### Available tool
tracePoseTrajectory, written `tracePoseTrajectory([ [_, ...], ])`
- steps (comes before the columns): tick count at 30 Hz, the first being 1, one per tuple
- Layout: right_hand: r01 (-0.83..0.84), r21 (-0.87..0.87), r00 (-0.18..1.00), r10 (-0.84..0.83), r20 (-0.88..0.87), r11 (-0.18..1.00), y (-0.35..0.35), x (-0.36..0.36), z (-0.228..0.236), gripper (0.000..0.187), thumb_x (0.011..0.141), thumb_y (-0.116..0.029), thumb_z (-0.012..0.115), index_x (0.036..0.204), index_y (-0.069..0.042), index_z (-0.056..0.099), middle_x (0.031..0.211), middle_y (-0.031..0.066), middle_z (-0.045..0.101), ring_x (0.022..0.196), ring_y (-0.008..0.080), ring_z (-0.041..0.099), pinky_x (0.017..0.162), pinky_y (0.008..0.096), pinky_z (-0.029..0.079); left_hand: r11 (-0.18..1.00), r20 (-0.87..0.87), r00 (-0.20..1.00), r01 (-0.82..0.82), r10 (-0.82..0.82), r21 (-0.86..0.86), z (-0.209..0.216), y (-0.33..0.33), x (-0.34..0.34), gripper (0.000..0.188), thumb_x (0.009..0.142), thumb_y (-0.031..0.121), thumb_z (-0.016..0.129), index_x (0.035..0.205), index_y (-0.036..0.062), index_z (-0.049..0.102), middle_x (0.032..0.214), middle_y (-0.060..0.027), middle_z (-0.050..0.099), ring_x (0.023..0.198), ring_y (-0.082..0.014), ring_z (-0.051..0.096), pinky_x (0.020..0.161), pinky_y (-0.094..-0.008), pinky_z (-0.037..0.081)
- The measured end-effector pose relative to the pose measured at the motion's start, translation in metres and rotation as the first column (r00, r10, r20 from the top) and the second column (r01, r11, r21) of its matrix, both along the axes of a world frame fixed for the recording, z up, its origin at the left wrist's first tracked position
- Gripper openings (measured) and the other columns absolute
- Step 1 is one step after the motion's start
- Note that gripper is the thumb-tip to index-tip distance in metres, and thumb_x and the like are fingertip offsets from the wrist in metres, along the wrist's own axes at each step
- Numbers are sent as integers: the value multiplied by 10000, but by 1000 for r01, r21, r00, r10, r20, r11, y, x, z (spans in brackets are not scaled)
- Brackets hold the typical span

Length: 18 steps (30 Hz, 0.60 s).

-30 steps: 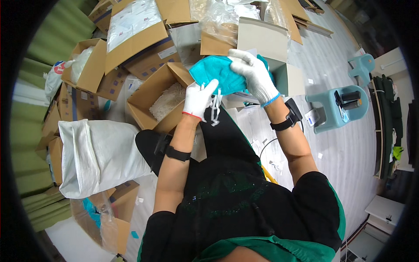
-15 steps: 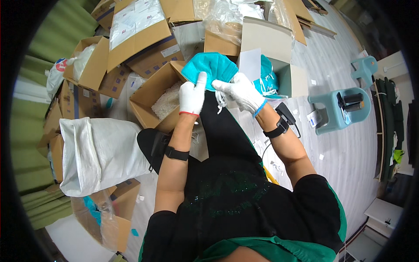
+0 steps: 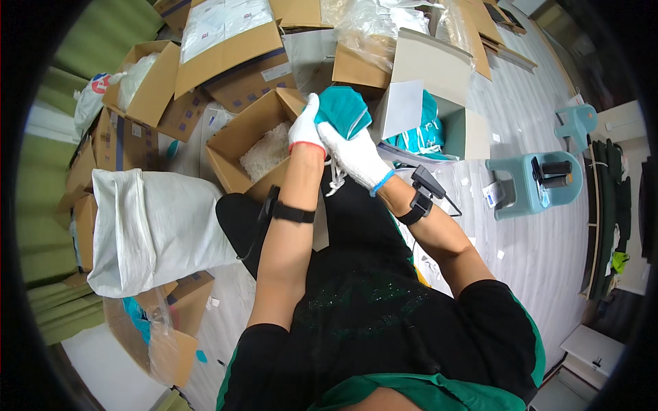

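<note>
Both my hands wear white knit gloves and hold a teal face mask [image 3: 345, 111] between them, above my knees. My left hand [image 3: 307, 130] grips its left edge, thumb pointing up. My right hand [image 3: 353, 156] wraps the lower right part, its fingertips partly hidden. The mask looks folded together, and white straps [image 3: 336, 177] hang beneath the hands. Just left of them stands an open cardboard box [image 3: 229, 142] containing crinkled white stuff [image 3: 266, 152]. To the right, more teal masks with white straps [image 3: 426, 130] lie in an open grey-white box [image 3: 467, 133].
A bulging white woven sack [image 3: 164, 229] stands at my left, with a plastic-lined carton [image 3: 181, 356] below it. Cartons with white packages [image 3: 226, 27] fill the far left. A light-blue stool [image 3: 504, 179] holding dark cylinders [image 3: 556, 171] is on the right.
The spread mask is now folded smaller. My hands have come closer together, the right one moving left and slightly down. The view has shifted a little.
</note>
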State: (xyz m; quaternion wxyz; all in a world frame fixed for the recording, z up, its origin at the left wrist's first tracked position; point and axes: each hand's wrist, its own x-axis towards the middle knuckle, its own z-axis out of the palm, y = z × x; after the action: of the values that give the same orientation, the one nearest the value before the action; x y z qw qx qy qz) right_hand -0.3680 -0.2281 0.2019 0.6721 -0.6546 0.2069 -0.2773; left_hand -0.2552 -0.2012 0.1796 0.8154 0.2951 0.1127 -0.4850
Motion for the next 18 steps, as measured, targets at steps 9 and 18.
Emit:
tracePoseTrajectory([
  [9,157,-310,987,-161,11,938,-10,-14,-26,347,891,-180,632,1175,-9,529,1149,138,556,1099,305,540,967,378,424,683,369,853,-22,-367,730,-91,-61,38,306,847,231,686,1041,-6,698,1111,-141,697,997,-278,678,829,-383,543],
  [18,26,268,963,47,-265,963,9,-87,15,153,968,-237,583,985,-91,626,700,-6,568,608,83,534,569,250,417,832,406,914,-237,16,501,-118,111,205,249,876,330,686,783,102,645,712,-57,600,533,-175,572,441,-321,452],
])
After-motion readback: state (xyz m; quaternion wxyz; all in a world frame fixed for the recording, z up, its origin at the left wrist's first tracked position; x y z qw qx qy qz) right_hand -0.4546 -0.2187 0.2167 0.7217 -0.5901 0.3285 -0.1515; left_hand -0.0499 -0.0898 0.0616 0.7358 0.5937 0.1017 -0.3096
